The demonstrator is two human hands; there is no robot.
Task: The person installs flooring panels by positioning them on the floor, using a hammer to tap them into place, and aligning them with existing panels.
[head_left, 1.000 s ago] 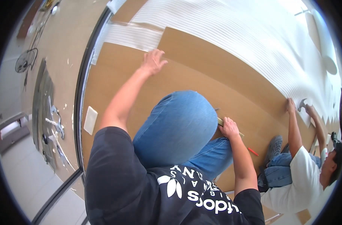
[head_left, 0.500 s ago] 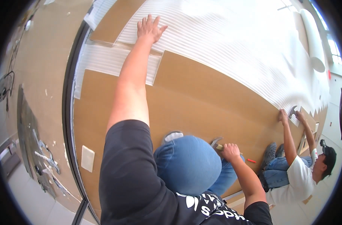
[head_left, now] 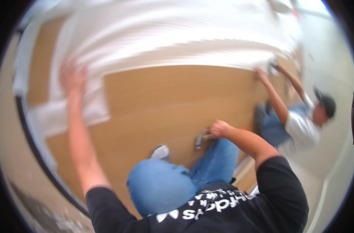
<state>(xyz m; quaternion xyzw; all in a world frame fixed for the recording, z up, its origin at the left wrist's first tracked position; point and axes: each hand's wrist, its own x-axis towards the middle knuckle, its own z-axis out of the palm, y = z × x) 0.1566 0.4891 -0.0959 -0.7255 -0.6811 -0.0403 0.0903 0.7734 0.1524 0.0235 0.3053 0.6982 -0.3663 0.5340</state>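
My left hand (head_left: 73, 77) reaches far out at the left, blurred, with its fingers spread. It is over the white ribbed foam sheet (head_left: 157, 46), by the cut-out at the end of the brown boards (head_left: 165, 89); whether it presses down I cannot tell. Near my knee my right hand (head_left: 219, 129) is closed round the handle of a hammer (head_left: 199, 141), its metal head pointing left above the boards.
At the right a co-worker (head_left: 305, 120) in a white shirt and dark cap crouches on the boards, both hands by the foam edge, with a blurred hammer (head_left: 272, 65). A dark frame strip (head_left: 37, 147) runs along the left edge of the boards.
The view has swung and blurred. My right hand has lifted the hammer a little away from my knee, so more of its head shows. My left hand stays reached out over the foam.
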